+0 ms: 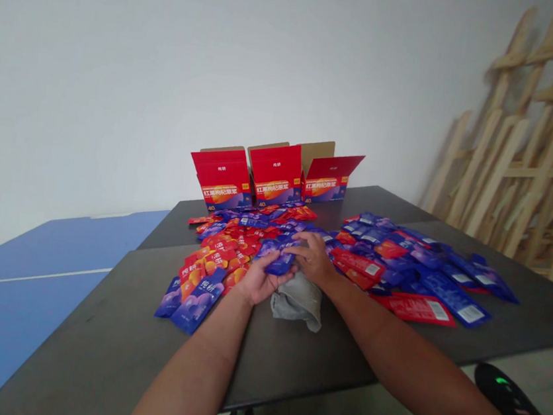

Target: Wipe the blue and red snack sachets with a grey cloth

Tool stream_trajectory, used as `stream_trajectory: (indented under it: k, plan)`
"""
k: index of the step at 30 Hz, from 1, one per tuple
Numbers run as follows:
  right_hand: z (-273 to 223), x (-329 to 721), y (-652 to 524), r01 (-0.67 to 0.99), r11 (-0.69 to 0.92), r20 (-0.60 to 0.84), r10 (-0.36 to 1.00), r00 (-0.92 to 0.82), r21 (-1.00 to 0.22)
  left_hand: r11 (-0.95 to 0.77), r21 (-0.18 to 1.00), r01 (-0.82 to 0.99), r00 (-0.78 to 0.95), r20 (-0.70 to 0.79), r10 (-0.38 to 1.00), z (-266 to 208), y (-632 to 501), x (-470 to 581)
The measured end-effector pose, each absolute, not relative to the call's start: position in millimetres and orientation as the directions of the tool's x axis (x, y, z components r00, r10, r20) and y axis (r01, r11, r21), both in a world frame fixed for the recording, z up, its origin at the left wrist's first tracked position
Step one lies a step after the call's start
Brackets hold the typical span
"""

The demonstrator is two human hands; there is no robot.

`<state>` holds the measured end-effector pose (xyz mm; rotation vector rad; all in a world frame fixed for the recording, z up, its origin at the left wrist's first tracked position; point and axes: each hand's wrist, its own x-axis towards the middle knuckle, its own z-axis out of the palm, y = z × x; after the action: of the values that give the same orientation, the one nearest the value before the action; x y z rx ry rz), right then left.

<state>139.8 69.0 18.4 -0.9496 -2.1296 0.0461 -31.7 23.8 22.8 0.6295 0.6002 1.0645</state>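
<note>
Between my two hands, over the middle of the dark table, are blue sachets (277,263). My left hand (259,281) holds them from below, palm up, with the thumb on top. My right hand (311,257) pinches their right side with its fingertips. Whether it is one sachet or two in the grip, I cannot make out exactly. A crumpled grey cloth (298,301) lies just under my hands. Left of them spreads a pile of red sachets (221,258), with a blue sachet (199,302) at its near end. A mixed heap of sachets (395,254) lies on the right.
Three red cartons with raised flaps stand in a row at the back: a left carton (224,181), a middle carton (276,177) and a right carton (328,180). A blue table (50,262) adjoins at left. Wooden frames (538,144) lean on the wall at right.
</note>
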Motion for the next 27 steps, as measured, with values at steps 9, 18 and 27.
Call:
stream_trajectory:
  k: [9,18,27]
  plan:
    - [19.4,142.3,75.8,0.779,0.463,0.240,0.886,-0.396,-0.423,0.177,0.630,-0.756,0.195,-0.040,0.980,25.9,31.4,-40.1]
    - [52.5,183.4,72.6,0.720,0.478,-0.255,0.714,-0.652,-0.504,0.245,0.647,-0.722,0.244,-0.093,0.965,24.6,28.5,-36.6]
    - [43.4,175.1,78.9,0.286,0.126,0.066,0.975,-0.211,-0.950,0.211,0.600,-0.772,0.242,-0.029,0.970,27.9,23.6,-41.0]
